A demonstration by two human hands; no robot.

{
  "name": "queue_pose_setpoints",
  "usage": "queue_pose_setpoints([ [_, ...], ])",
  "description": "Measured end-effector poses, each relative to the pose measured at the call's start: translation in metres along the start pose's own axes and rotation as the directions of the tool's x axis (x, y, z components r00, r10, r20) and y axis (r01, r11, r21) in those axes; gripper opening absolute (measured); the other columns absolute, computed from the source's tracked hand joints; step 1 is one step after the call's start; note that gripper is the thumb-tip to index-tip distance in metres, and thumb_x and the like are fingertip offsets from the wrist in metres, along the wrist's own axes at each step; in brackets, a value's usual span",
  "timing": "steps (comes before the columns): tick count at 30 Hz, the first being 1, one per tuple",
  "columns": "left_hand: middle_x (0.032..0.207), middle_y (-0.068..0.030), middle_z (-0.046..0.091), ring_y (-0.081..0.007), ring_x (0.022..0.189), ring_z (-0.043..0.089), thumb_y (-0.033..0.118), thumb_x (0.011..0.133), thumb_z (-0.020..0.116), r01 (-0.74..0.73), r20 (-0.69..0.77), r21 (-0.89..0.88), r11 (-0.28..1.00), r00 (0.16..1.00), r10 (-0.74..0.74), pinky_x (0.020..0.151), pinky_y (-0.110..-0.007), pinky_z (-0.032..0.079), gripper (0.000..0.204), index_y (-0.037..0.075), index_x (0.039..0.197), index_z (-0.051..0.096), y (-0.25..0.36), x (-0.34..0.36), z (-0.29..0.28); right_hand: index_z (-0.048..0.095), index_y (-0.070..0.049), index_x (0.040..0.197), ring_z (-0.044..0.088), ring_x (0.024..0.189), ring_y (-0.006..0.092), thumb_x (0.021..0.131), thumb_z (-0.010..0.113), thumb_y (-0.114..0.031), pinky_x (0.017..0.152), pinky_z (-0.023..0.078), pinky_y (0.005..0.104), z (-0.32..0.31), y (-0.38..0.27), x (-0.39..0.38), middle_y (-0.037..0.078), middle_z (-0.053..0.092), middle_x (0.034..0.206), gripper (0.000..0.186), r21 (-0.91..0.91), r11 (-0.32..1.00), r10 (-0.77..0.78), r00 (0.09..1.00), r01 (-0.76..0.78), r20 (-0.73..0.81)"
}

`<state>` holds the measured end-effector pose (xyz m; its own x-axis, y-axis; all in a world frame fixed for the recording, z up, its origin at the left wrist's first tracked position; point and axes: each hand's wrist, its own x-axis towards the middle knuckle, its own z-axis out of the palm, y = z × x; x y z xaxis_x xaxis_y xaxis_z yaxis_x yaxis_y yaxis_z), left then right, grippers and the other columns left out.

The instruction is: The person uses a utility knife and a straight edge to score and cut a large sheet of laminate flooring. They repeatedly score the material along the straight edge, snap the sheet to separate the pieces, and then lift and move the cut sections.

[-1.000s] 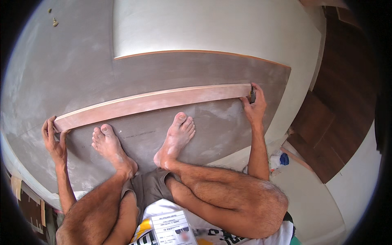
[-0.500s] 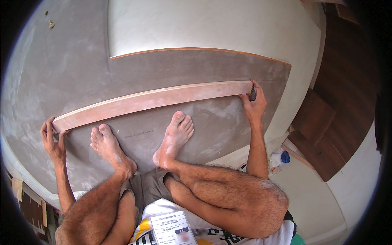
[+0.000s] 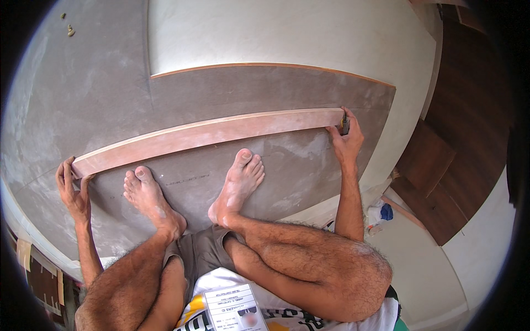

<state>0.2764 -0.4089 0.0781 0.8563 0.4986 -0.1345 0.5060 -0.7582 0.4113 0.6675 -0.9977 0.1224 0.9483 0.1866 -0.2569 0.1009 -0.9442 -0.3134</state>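
A long, pale pinkish wooden strip (image 3: 210, 137), probably plywood, spans the grey board (image 3: 259, 190) in front of my feet. My left hand (image 3: 75, 190) grips its left end, with the thumb on the near edge and the fingers on the far edge. My right hand (image 3: 348, 138) closes around the right end in the same way. Tucked into the right palm, beside the strip's end, is a small dark object (image 3: 345, 124) whose kind I cannot make out. The strip's underside is hidden.
My bare feet (image 3: 234, 185) rest on the grey board, close to the strip's near edge. Beyond lies a pale panel (image 3: 287, 33) with a thin orange-brown edge. Dark brown boards (image 3: 425, 160) are at the right, near a white and blue bag (image 3: 380, 212). Small crumbs (image 3: 70, 31) lie far left.
Almost nothing differs. The whole view has shifted by a few pixels, and both hands keep their hold on the strip's ends.
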Motion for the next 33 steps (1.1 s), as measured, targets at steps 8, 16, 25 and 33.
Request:
queue_pose_setpoints([
  [8, 0.134, -0.0092, 0.062, -0.0305, 0.126, 0.056, 0.009, 0.077, 0.085, 0.006, -0.015, -0.018, 1.000, 1.000, -0.006, 0.103, -0.042, 0.051, 0.067, 0.008, 0.139, 0.060, 0.008, 0.002, -0.005, 0.064, -0.008, 0.134, 0.068, 0.108, 0.0211, 0.074, 0.085, -0.004, 0.091, 0.056, 0.0336, 0.009, 0.010, 0.002, 0.011, 0.069, 0.128, 0.063, -0.115, 0.989, -0.097, 0.994, 0.091, -0.052],
  [16, 0.130, -0.0141, 0.053, -0.0305, 0.115, 0.058, 0.015, 0.067, 0.093, 0.033, -0.069, -0.041, 0.999, 0.997, -0.036, 0.095, -0.042, 0.054, 0.086, 0.012, 0.143, 0.055, 0.017, 0.007, 0.005, 0.056, -0.003, 0.140, 0.053, 0.131, 0.0296, 0.088, 0.081, -0.027, 0.113, 0.039, 0.0418, -0.020, 0.024, -0.012, 0.014, 0.058, 0.139, 0.062, -0.161, 0.987, -0.004, 0.993, -0.015, -0.115],
  [25, 0.127, -0.0118, 0.053, -0.0180, 0.104, 0.060, 0.034, 0.074, 0.093, 0.247, -0.062, -0.277, 0.928, 0.960, -0.274, 0.087, -0.032, 0.057, 0.093, 0.004, 0.148, 0.046, 0.024, -0.004, -0.011, 0.061, 0.003, 0.126, 0.061, 0.093, 0.0198, 0.096, 0.072, -0.044, 0.077, 0.053, 0.0334, 0.002, 0.018, 0.008, 0.010, 0.062, 0.112, 0.057, -0.095, 0.987, 0.126, 0.992, -0.128, -0.028],
  [33, 0.116, -0.0093, 0.057, -0.0187, 0.098, 0.060, 0.026, 0.078, 0.091, 0.462, -0.006, -0.413, 0.785, 0.860, -0.509, 0.082, -0.032, 0.053, 0.066, 0.001, 0.128, 0.056, 0.032, -0.001, 0.006, 0.058, 0.007, 0.134, 0.065, 0.106, 0.0253, 0.089, 0.080, -0.039, 0.088, 0.054, 0.0346, -0.008, -0.018, 0.020, 0.018, 0.066, 0.122, 0.068, -0.107, 0.974, 0.210, 0.975, -0.202, 0.071],
])
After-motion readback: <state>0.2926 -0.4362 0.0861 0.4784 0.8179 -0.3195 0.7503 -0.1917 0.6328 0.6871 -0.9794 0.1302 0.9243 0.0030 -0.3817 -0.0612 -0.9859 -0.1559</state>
